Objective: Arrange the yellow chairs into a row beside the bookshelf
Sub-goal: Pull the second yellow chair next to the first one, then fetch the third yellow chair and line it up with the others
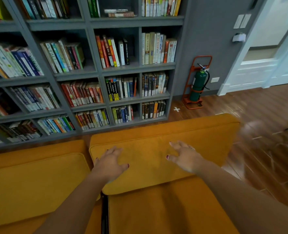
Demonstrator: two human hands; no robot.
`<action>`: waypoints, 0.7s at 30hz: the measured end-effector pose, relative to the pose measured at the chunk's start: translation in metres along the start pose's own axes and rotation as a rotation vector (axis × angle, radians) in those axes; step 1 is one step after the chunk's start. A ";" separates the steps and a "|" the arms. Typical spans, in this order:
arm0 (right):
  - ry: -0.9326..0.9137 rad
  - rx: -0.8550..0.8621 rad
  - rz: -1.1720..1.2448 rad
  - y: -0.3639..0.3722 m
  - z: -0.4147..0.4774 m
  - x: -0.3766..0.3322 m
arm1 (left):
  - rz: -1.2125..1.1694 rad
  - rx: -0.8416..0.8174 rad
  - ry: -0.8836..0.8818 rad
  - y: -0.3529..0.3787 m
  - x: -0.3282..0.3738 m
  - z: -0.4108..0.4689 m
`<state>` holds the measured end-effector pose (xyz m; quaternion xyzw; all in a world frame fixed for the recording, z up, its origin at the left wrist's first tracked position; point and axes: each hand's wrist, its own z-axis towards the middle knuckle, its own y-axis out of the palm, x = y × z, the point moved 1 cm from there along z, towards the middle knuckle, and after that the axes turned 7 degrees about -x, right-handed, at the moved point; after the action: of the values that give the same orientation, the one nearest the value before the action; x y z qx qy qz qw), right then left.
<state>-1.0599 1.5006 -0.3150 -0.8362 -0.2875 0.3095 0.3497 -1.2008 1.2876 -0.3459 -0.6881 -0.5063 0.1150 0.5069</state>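
Note:
Two yellow upholstered chairs stand side by side with their backs toward the grey bookshelf (89, 71). The right chair (182, 132) carries a loose back cushion (148, 166). My left hand (109, 164) lies flat on that cushion's left part, fingers spread. My right hand (183, 157) hovers over or lightly touches the cushion's right part with fingers spread; I cannot tell if it makes contact. The left chair (30, 179) sits close against the right one, with a narrow dark gap between them.
A green fire extinguisher (198, 85) in an orange stand sits on the wooden floor (258, 107) by the grey wall, right of the bookshelf. A white cross mark (176, 109) is taped on the floor. A white door frame (258, 70) is at far right.

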 end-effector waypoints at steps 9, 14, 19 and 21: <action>0.005 0.106 0.069 -0.013 -0.090 0.047 | -0.079 0.017 0.068 0.012 0.057 -0.064; -0.012 0.142 0.080 -0.018 -0.146 0.098 | -0.048 0.045 0.114 0.036 0.116 -0.111; -0.015 0.191 0.078 -0.022 -0.215 0.178 | -0.035 0.044 0.181 0.075 0.198 -0.148; 0.004 0.212 0.073 -0.024 -0.241 0.216 | -0.016 0.037 0.219 0.094 0.237 -0.163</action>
<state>-0.7542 1.5677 -0.2289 -0.8050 -0.2219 0.3490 0.4254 -0.9277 1.3880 -0.2632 -0.6832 -0.4511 0.0446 0.5725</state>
